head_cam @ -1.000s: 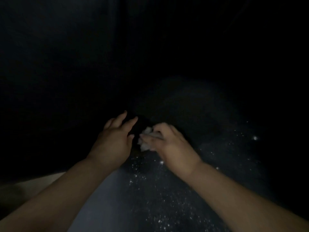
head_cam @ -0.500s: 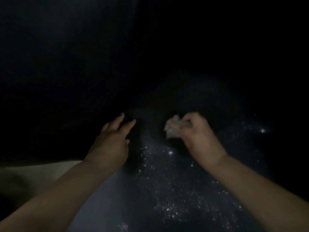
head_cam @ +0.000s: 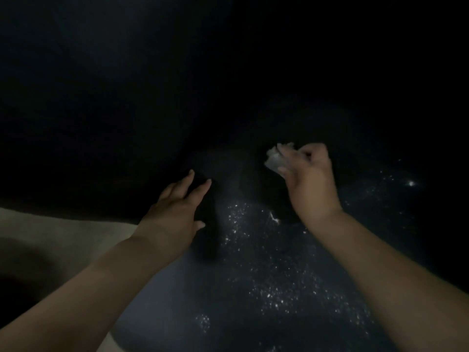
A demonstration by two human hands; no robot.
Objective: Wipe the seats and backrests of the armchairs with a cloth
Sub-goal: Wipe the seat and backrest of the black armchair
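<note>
Left hand (head_cam: 175, 212) is the nearer of the two, so starting there; its fingers are stretched out straight and slightly spread, palm down, holding nothing; they lie over the dark edge where the seat meets the blacker part of the chair, though honestly it's too dim to say if they actually press on it or just hover; bare forearm runs back to the lower-left corner. Under and between both arms is the dark blue-grey padded seat of the armchair (head_cam: 253, 288); it's sprinkled all over with tiny white specks, thickest in the middle between the wrists and thinning out toward the right, with one brighter dot way over on the right side. Off to the lower left, beside the seat, there's a pale beige strip of floor (head_cam: 50, 240) with a dark shadow patch on it. Further out, right hand (head_cam: 309, 179) is lifted a bit and curled tight round a small crumpled whitish cloth (head_cam: 275, 160); the cloth bunches out past the thumb side, on the left of the fist; can't tell if it's touching the chair. Beyond both hands is the black backrest of the armchair (head_cam: 127, 97); basically just darkness, no detail to make out.
</note>
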